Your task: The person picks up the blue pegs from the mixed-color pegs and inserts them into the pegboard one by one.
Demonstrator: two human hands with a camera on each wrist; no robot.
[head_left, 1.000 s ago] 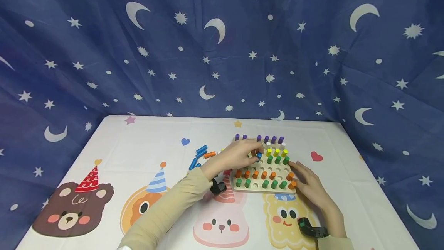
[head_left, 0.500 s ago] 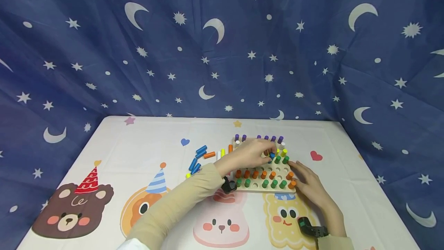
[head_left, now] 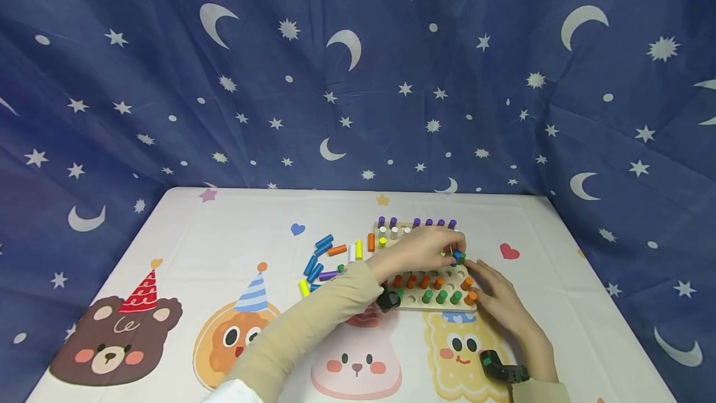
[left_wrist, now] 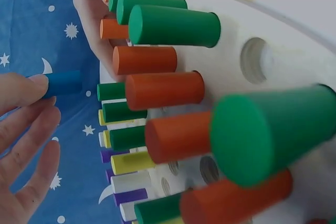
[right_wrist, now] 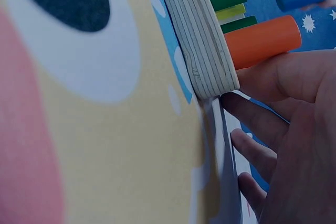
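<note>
Left hand [head_left: 425, 249]: crosses over the pegboard [head_left: 436, 309] from the left; thumb and finger pinch a blue peg [left_wrist: 67, 83], remaining fingers loosely spread. Blue peg sits above the right end of the green row in the head view; its free end shows clear of the board in the left wrist view.

Right hand [head_left: 506, 298]: rests at the board's near right corner, touching the edge beside the end orange peg [head_left: 472, 298]; fingers loosely extended.

Board: lies right of centre on the bench [head_left: 235, 219]. Purple pegs [head_left: 416, 223] stand along the far edge; an orange row [head_left: 426, 282] and a green row [head_left: 427, 296] stand at the near side, each with a vacant hole. The left arm hides part of the board.

Loose pegs, left of board: blue pegs [head_left: 311, 265], a purple peg [head_left: 328, 275], a white peg [head_left: 352, 252], plus orange and yellow ones.

Behind: dark blue curtain [head_left: 358, 111], moon-and-star print.
</note>
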